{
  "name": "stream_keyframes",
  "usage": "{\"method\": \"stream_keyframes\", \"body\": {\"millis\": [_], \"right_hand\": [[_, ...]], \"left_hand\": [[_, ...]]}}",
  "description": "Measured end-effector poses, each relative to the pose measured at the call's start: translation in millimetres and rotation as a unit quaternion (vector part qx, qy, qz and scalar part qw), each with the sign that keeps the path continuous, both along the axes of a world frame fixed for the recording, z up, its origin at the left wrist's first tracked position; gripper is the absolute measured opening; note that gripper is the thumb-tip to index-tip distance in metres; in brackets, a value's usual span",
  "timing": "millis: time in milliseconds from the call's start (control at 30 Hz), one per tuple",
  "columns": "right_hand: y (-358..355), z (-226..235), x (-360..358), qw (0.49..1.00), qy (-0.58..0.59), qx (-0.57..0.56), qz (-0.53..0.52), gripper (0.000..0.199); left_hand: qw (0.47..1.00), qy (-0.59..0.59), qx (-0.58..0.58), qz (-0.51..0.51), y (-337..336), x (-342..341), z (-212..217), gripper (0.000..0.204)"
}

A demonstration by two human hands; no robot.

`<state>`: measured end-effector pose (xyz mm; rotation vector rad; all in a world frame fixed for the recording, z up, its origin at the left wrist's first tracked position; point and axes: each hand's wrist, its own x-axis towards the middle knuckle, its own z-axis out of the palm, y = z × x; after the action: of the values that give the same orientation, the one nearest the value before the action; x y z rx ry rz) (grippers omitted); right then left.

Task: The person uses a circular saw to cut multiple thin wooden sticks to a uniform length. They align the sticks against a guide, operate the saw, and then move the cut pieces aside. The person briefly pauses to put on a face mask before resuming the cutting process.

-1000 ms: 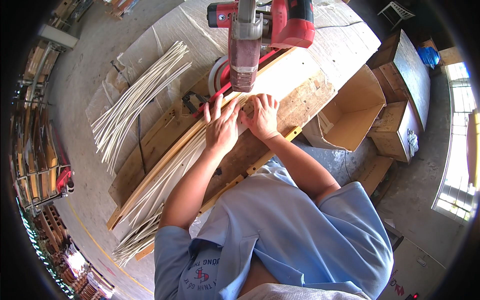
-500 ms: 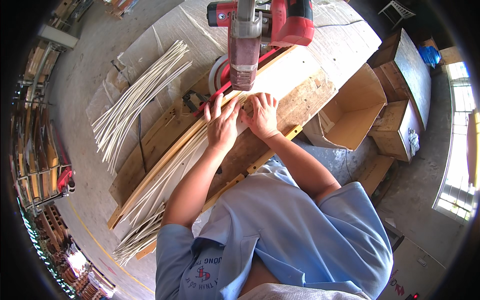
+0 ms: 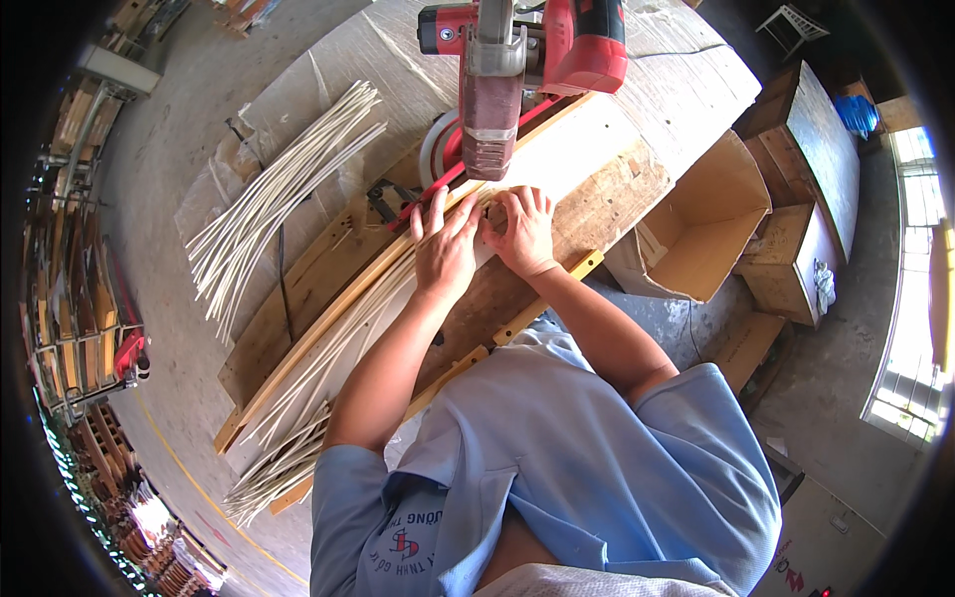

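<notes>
A red and grey mitre saw (image 3: pixel 517 60) stands at the top of a worn wooden bench (image 3: pixel 617 199). My left hand (image 3: pixel 445 249) lies flat on a bundle of thin pale rattan-like strips (image 3: pixel 338 348) that runs along a wooden guide rail toward the saw blade. Just under the saw head, my right hand (image 3: pixel 522 231) curls around the ends of the same strips. The strip ends beneath my fingers are hidden.
A second loose bundle of pale strips (image 3: pixel 279 199) fans out on the sheeting at the left. An open cardboard box (image 3: pixel 696 224) sits at the bench's right, wooden crates (image 3: pixel 796 189) beyond it. Stacked wooden frames (image 3: pixel 80 298) line the far left floor.
</notes>
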<state>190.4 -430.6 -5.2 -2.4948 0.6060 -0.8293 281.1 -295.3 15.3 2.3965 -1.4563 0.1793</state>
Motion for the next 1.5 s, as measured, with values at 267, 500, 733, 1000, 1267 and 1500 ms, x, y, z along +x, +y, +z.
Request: {"method": "stream_keyframes", "body": {"millis": [267, 500, 733, 1000, 1267, 1500], "right_hand": [[-21.9, 8.1, 1.8, 0.996, -0.001, 0.087, 0.018, 0.014], [-58.3, 29.4, 19.8, 0.958, 0.086, -0.093, 0.258, 0.007], [-88.5, 39.4, 48.9, 0.851, 0.177, -0.267, 0.416, 0.016], [-97.4, 33.2, 58.4, 0.819, 0.134, -0.278, 0.484, 0.027], [-95.6, 38.1, 56.8, 0.88, 0.224, -0.037, 0.418, 0.049], [-88.0, 46.2, 38.7, 0.877, 0.053, -0.194, 0.436, 0.011]], "left_hand": [[1.0, -0.004, 0.007, -0.002, 0.8, -0.1, 1.0, 0.037], [1.0, -0.005, 0.011, 0.0, 1.4, 1.6, 1.1, 0.041], [1.0, -0.019, -0.007, 0.01, 2.4, 1.1, -2.4, 0.04], [1.0, -0.007, -0.005, 0.012, -0.9, -0.1, -4.2, 0.04], [1.0, 0.011, -0.003, 0.021, -2.2, -2.4, 1.4, 0.039], [1.0, 0.006, -0.009, 0.026, 4.3, 0.1, 0.6, 0.037]]}}
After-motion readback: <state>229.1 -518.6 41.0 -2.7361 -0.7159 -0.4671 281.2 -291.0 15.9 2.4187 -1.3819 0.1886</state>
